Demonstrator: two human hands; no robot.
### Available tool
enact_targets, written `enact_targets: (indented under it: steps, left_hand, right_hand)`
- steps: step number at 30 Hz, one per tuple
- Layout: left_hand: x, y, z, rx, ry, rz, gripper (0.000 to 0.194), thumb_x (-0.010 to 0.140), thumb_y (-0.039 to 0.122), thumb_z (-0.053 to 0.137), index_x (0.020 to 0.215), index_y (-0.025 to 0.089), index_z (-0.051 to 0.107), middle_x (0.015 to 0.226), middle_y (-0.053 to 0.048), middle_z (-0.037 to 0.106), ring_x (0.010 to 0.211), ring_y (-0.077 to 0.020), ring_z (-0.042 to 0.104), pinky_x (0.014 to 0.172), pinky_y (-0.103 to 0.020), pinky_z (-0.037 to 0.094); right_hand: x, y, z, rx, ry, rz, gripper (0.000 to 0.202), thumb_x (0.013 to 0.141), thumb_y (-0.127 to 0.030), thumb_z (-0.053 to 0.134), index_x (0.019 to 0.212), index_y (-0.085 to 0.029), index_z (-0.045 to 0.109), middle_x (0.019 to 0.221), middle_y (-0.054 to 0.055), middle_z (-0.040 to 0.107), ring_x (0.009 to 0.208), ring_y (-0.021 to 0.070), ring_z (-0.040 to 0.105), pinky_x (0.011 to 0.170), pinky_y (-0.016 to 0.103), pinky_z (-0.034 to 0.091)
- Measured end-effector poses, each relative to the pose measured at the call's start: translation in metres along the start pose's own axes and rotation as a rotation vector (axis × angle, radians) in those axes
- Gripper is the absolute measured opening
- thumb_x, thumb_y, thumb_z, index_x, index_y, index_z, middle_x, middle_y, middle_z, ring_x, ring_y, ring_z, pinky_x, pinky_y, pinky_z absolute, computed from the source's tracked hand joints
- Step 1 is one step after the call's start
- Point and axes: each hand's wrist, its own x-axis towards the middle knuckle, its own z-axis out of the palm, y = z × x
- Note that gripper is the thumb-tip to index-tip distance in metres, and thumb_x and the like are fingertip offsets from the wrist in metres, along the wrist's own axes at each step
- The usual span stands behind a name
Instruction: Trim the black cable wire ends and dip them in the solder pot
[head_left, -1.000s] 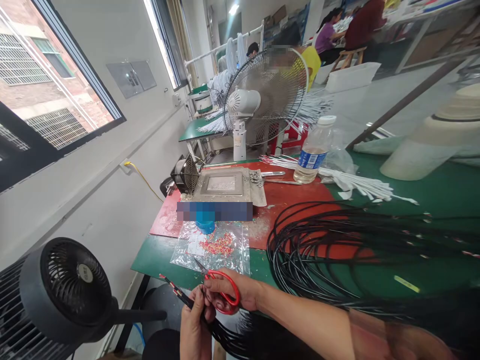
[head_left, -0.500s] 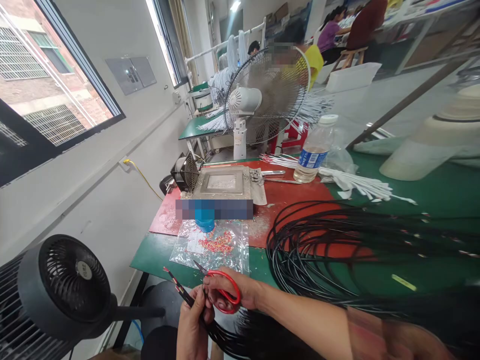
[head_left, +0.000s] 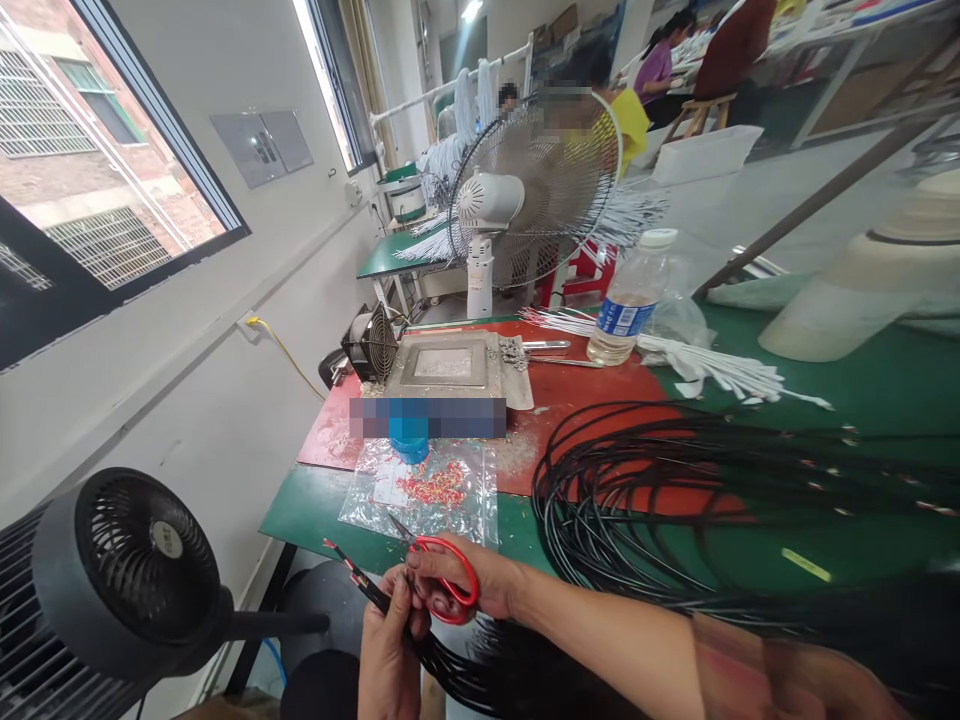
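Observation:
My left hand (head_left: 390, 630) is closed round a bundle of black cables (head_left: 450, 672), whose stripped ends with red tips point up and left. Right beside it, my right hand (head_left: 454, 580) holds red-handled scissors (head_left: 471, 590), their pointed blades aimed up and left over the table's front edge. The fingertips of both hands meet near the cables. Just beyond lies a clear plastic bag (head_left: 469, 515) with small red and yellow bits and a blue round container (head_left: 409, 440) on it.
Coiled black cables (head_left: 585, 520) cover the table's right side. Behind are a metal hot plate (head_left: 487, 365), a small fan (head_left: 371, 345), a bottle (head_left: 622, 310) and white wires (head_left: 720, 370). A black fan (head_left: 142, 570) stands at left. People sit in the background.
Both hands have shifted only very slightly, still holding the cables and the scissors. The rest of the table looks the same.

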Motion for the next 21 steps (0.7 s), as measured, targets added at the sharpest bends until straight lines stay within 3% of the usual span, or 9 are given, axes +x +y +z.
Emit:
enact_targets:
  steps: [10,21]
  left_hand:
    - [0.004,-0.004,0.001,0.063,0.107,0.051,0.025,0.076,0.041,0.048,0.066,0.017,0.051,0.054,0.005,0.042,0.05,-0.0054,0.03,0.051,-0.023,0.024]
    - [0.006,-0.011,0.0,0.134,0.171,0.072,0.025,0.074,0.04,0.052,0.077,0.016,0.054,0.055,0.006,0.043,0.05,-0.0046,0.029,0.05,-0.022,0.022]
  right_hand:
    - [0.0,0.0,0.0,-0.084,0.019,-0.115,0.045,0.075,-0.051,0.054,0.062,-0.009,0.059,0.043,-0.003,0.048,0.035,0.0041,0.04,0.036,0.017,0.027]
    - [-0.005,-0.007,0.005,-0.134,0.082,-0.12,0.044,0.073,-0.049,0.057,0.05,-0.012,0.05,0.04,-0.004,0.044,0.033,0.0032,0.036,0.035,0.018,0.024]
